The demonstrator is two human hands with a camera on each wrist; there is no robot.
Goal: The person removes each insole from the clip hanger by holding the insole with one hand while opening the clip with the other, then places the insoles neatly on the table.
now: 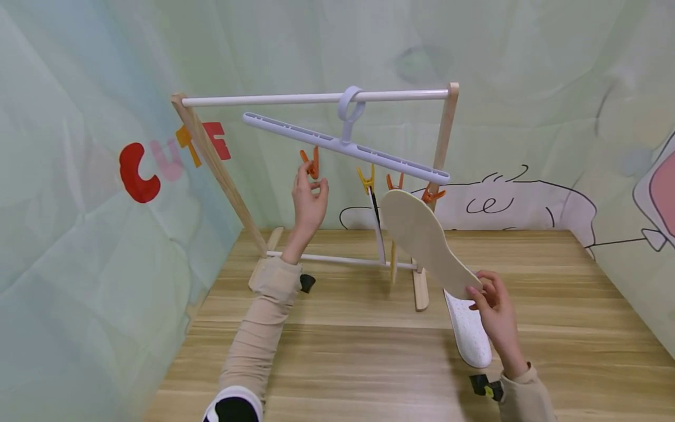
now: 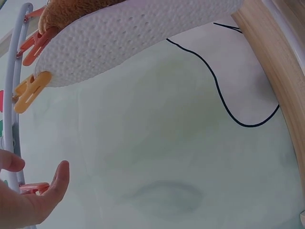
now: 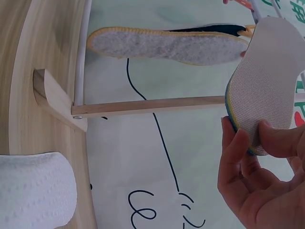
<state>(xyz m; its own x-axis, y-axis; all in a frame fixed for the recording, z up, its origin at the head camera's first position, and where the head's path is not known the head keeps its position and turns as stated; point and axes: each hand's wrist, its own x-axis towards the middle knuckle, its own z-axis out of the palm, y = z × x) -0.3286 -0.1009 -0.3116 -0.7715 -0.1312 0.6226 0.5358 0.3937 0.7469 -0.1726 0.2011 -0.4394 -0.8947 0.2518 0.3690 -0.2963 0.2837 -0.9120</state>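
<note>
A pale insole (image 1: 422,234) is pinched at one end between thumb and fingers of my right hand (image 1: 495,308); its mesh face shows in the right wrist view. Its raised end is close to an orange clip (image 1: 432,194) at the hanger's lower right end. My left hand (image 1: 310,202) is raised just below the lilac hanger (image 1: 295,133), beside another orange clip (image 1: 314,165). In the left wrist view its thumb and finger stand apart, and I cannot tell whether they touch that clip. The hanger hangs tilted, right end lower.
Two insoles hang from a yellow clip (image 1: 367,180) and an orange clip (image 1: 394,181); one has a fluffy face (image 3: 167,45). A wooden rack with a white rail (image 1: 263,100) carries the hanger. A white dimpled insole (image 1: 469,334) lies on the wooden table (image 1: 358,363).
</note>
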